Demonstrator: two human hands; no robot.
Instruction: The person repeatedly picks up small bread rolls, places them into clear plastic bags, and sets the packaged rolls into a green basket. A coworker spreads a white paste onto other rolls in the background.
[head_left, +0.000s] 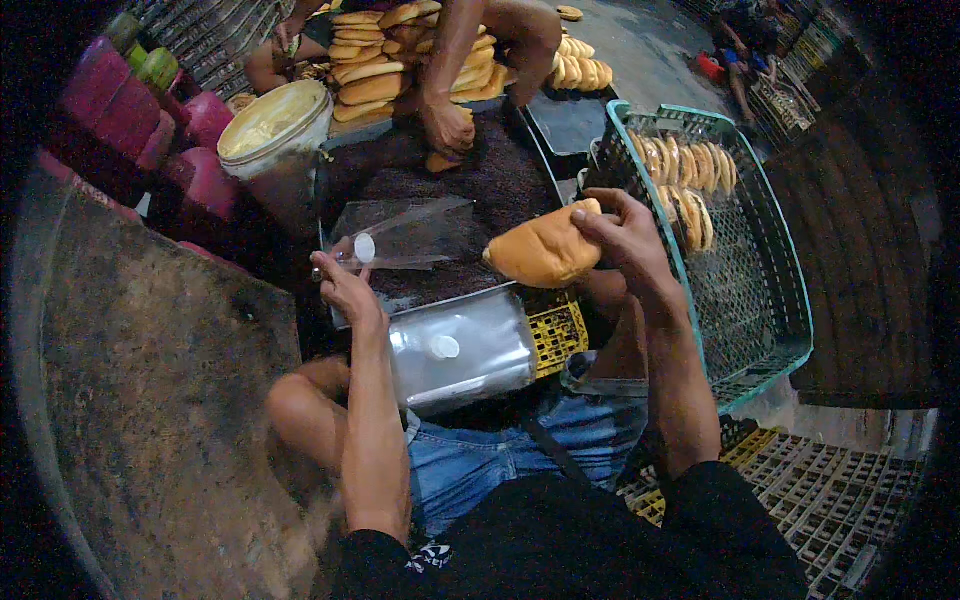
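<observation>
My left hand (349, 289) pinches a clear plastic bag (420, 225) with a white round label near its edge. The bag spreads over a tray of dark brown granules (495, 169). To the right, my right hand (626, 232) grips a golden bread roll (547, 244) by its far end, above the tray's near right corner. Roll and bag are apart. Below my hands lies a stack of flat clear bags (465, 349), the top one bearing a white round label. It rests by a yellow plastic crate (557, 337).
A green plastic basket (750, 300) on the right holds several bagged rolls (682, 165). Across the tray, a co-worker's hand (448, 131) presses a roll into the granules. Piled rolls (371, 71) stand behind. A bucket of pale spread (274, 127) sits left, near pink containers (202, 172).
</observation>
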